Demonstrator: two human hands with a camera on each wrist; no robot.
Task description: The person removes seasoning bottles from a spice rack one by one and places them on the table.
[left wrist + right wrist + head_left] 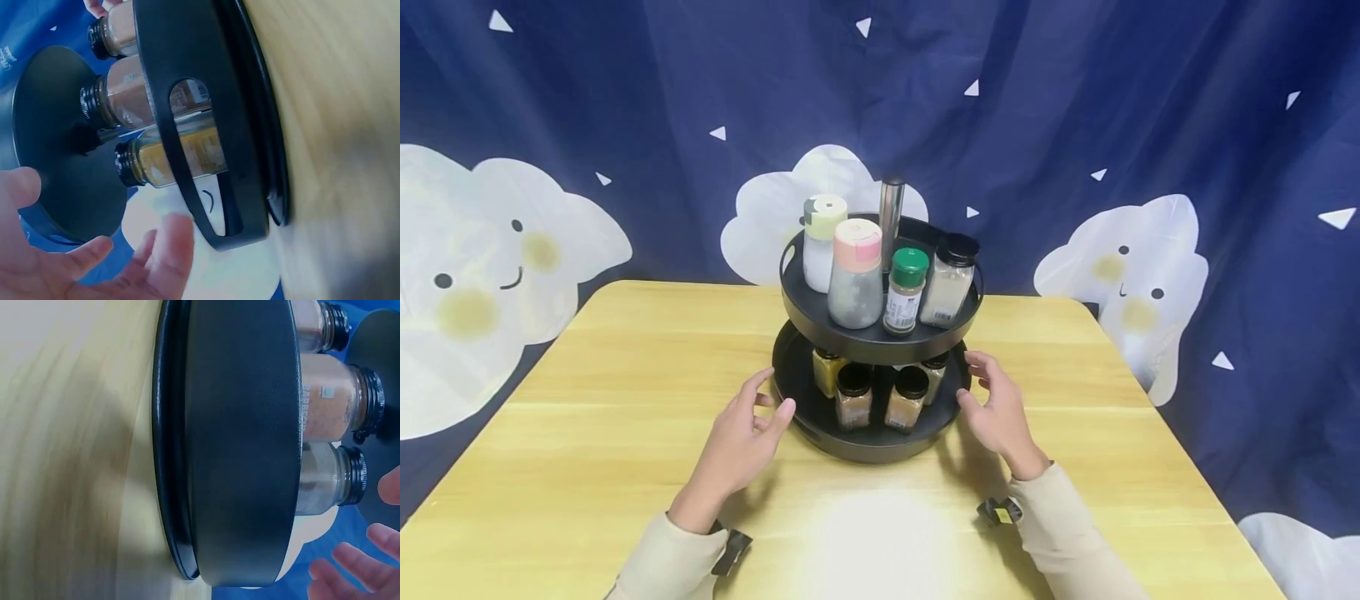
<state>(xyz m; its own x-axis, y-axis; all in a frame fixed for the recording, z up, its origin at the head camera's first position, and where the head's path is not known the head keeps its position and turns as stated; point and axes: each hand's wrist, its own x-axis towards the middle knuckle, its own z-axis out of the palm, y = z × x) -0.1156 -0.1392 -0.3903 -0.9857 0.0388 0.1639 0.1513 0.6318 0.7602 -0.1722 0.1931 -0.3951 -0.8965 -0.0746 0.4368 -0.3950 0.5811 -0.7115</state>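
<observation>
Two-tier round black rack [880, 452], smooth-walled, stands upright on the pale yellow wood-grain table [625, 400], squarely between the two hands. Its axis is vertical, and the trays are round, so no long side lies across the table. Bare left hand [741, 442] at the rack's left near side, bare right hand [1000, 417] at its right; from the left hand the rack lies right and far, from the right hand left and far. Neither is plainly nearer. Both hands have fingers spread and lightly bent, palms inward, nothing in the grasp. Fingers sit about rim height on the wide black lower tray [925, 443], below the black upper tray [880, 352]. Right fingers appear apart from the lower wall in the wrist view; left contact cannot be told. Slotted black handle band [172, 140] faces the left hand. Within the lower tray, two black-lidded square glass jars of brown powder [853, 408] stand near; a black-lidded jar of yellow powder [827, 375] stands left and farther back.
</observation>
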